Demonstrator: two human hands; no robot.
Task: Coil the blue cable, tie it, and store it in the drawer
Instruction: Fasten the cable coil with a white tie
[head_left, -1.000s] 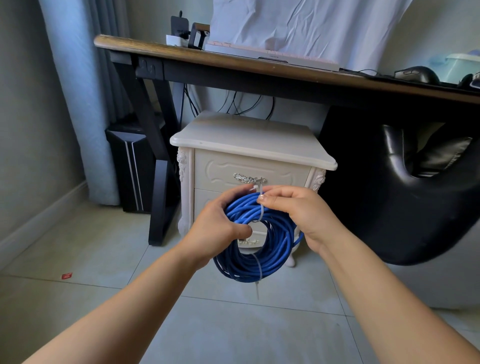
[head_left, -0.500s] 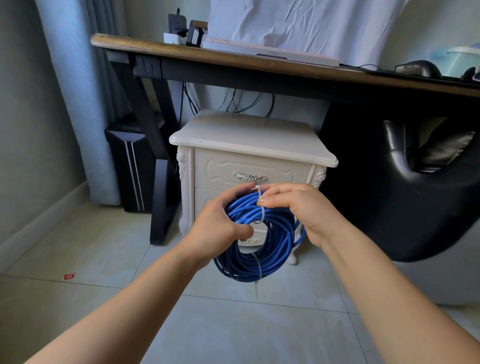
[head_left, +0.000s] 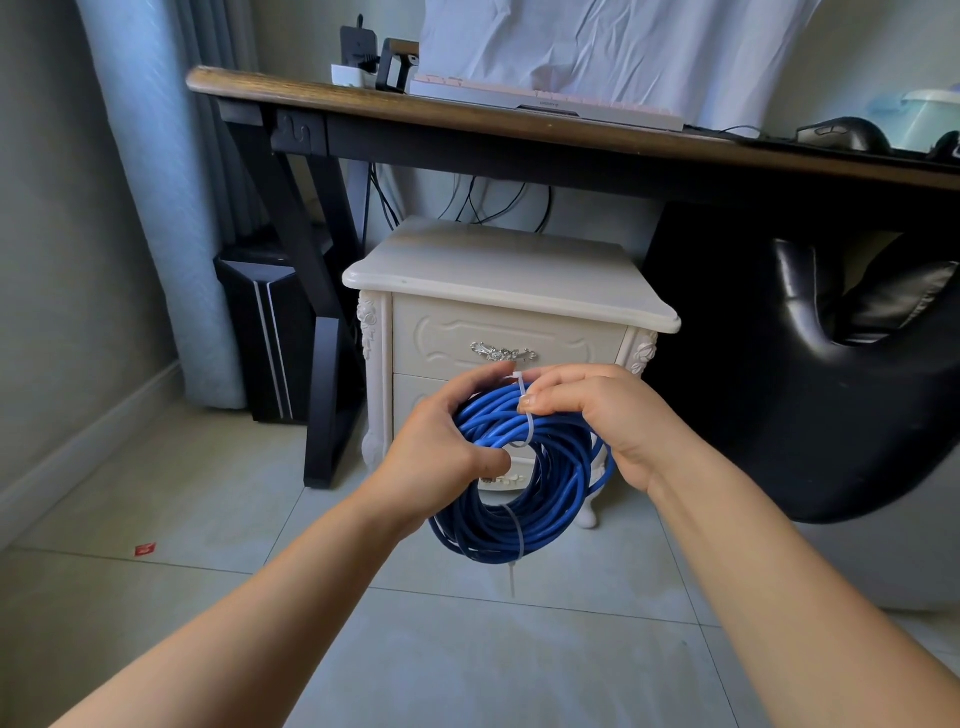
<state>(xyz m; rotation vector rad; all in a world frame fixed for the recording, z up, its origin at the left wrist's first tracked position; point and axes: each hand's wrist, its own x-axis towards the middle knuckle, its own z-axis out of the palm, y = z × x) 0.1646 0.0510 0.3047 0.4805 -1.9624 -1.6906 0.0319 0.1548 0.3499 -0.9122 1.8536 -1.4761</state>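
The blue cable (head_left: 561, 467) is wound into a ring and held in the air at the centre of the frame, in front of a white nightstand (head_left: 509, 270). The ring stands upright with its opening facing the camera. It is a slight oval, its long axis close to vertical.

The left hand (head_left: 441, 452) grasps the ring's left side, thumb hooked through the opening and fingers curled over the top. The right hand (head_left: 597, 415) cups the upper right of the ring and pinches a white zip tie (head_left: 527, 421) that wraps the strands at the top. A second zip tie (head_left: 515, 530) binds the bottom, its free tail pointing straight down toward the tiled floor (head_left: 208, 519).

Behind the hands, the nightstand's top drawer (head_left: 441, 338) is closed. A dark wooden desk (head_left: 467, 117) spans the upper frame.
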